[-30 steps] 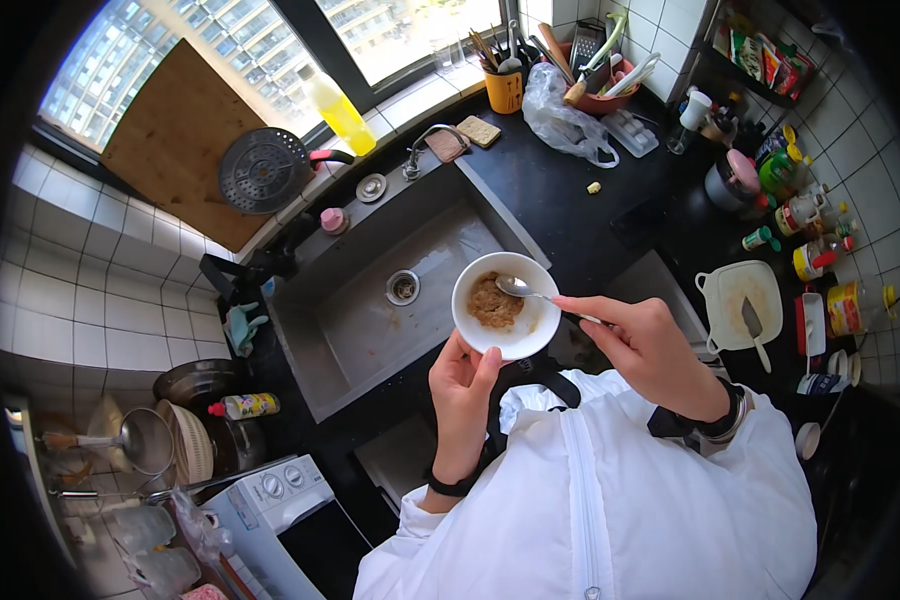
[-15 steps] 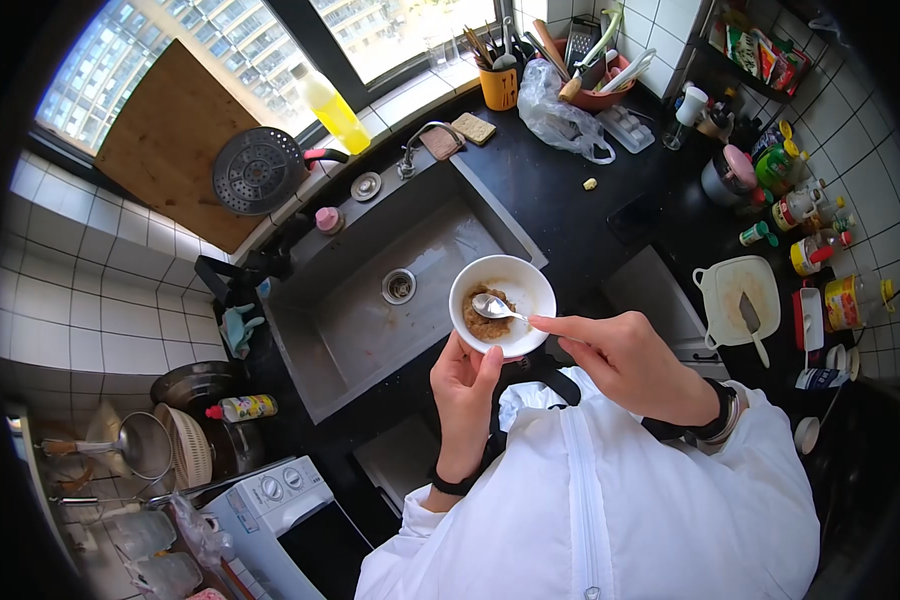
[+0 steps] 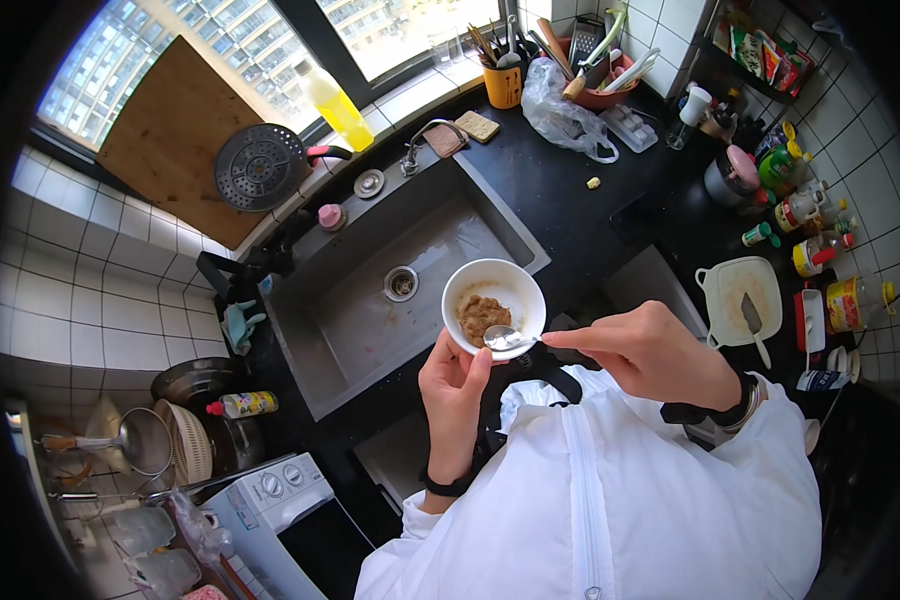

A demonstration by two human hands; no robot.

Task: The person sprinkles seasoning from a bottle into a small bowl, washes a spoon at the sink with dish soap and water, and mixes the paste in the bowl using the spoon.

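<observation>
My left hand [image 3: 454,392] grips a small white bowl [image 3: 522,283] from below and its near side, thumb at the rim. Brown mushy food [image 3: 480,314] lies in the bowl's left part. With my right hand [image 3: 650,357] I pinch the handle of a metal spoon [image 3: 505,339]. The spoon's head rests inside the bowl at the near edge of the food. Both hands are in front of my white jacket, with the bowl above the sink's near right edge.
Behind the bowl is a grey sink [image 3: 340,365] with a faucet [image 3: 410,160]. To the right lie a cutting board [image 3: 720,300] with a knife [image 3: 751,315] and several sauce bottles. A perforated pan [image 3: 260,168] leans against a wooden board [image 3: 165,120] by the window.
The spoon has moved from on top of the food toward the bowl's near rim, and more of the food shows. The bowl has shifted slightly left, and my right hand has moved a little lower.
</observation>
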